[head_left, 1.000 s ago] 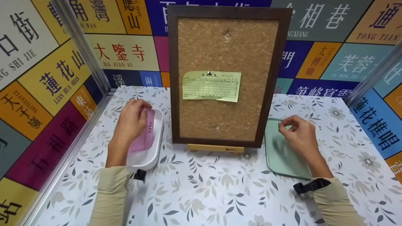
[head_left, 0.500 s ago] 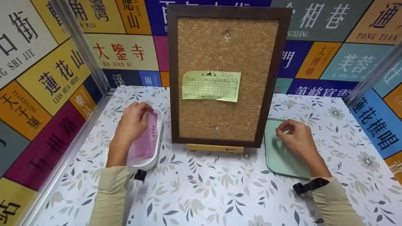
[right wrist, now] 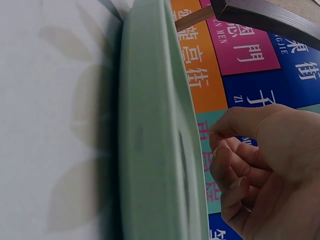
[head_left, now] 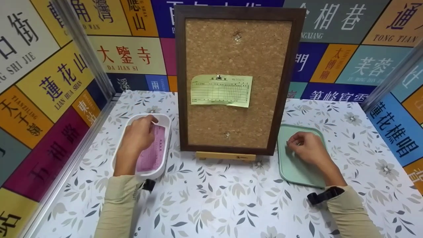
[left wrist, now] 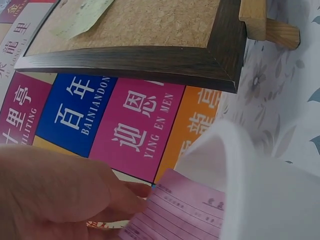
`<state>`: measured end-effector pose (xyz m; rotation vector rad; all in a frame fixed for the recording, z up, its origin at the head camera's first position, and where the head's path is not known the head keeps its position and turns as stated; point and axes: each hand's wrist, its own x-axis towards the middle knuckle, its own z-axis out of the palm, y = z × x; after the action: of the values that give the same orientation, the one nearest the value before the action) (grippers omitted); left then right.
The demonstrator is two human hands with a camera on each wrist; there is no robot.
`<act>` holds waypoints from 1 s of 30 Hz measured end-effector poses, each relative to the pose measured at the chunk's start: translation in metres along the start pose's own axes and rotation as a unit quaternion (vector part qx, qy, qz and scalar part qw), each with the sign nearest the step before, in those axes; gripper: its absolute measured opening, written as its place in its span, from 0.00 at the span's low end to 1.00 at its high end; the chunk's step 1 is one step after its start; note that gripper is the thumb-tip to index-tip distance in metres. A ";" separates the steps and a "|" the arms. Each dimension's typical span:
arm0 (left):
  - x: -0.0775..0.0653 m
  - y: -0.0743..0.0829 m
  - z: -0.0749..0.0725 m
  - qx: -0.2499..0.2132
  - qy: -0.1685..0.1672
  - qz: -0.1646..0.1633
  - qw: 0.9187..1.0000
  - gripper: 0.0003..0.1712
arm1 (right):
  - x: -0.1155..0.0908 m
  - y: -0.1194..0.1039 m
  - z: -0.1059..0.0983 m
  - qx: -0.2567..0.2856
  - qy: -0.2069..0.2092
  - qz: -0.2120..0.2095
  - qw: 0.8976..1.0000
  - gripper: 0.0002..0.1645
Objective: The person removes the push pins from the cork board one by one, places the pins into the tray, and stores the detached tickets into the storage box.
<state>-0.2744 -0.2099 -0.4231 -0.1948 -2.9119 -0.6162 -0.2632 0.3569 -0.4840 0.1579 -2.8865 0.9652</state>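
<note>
My left hand [head_left: 137,135] is over the white tub [head_left: 167,132] at the left, fingers loosely bent. A pink printed slip [head_left: 153,155] lies in that tub. In the left wrist view the fingertips are beside the slip [left wrist: 175,205], overlapping its edge. Above the green tray [head_left: 287,168] at the right, my right hand [head_left: 309,148] pinches thumb against forefinger. A tiny dark tip shows at those fingertips, like a pin; most of it is hidden. From the right wrist view the right hand [right wrist: 260,165] appears behind the green tray's wall [right wrist: 150,130], other fingers curled.
A framed corkboard [head_left: 241,125] stands between the containers on a wooden stand [head_left: 226,155]. A pale green slip [head_left: 220,91] is pinned at its middle. Clear pushpins sit near the board's top [head_left: 237,37] and bottom [head_left: 226,135]. Sign-covered walls [head_left: 132,53] enclose the flowered table [head_left: 211,198].
The pink slip, hanging from my left hand earlier, has gone down into the white tub, and the left fingers have come off it. My right hand has lowered over the green tray, still pinching.
</note>
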 end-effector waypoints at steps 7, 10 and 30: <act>0.001 -0.003 0.000 -0.007 -0.033 -0.018 0.999 0.23 | 0.000 0.004 0.001 -0.018 -0.026 0.002 0.999 0.04; 0.002 -0.004 0.000 -0.010 -0.003 -0.003 1.000 0.20 | -0.001 0.005 0.002 -0.025 -0.034 0.002 0.999 0.04; 0.008 -0.004 0.007 -0.009 0.129 0.031 0.991 0.11 | -0.002 0.011 0.000 -0.020 -0.048 0.012 0.999 0.04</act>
<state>-0.2833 -0.2100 -0.4293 -0.1907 -2.6429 -0.6090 -0.2626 0.3658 -0.4908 0.1716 -3.0003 0.9272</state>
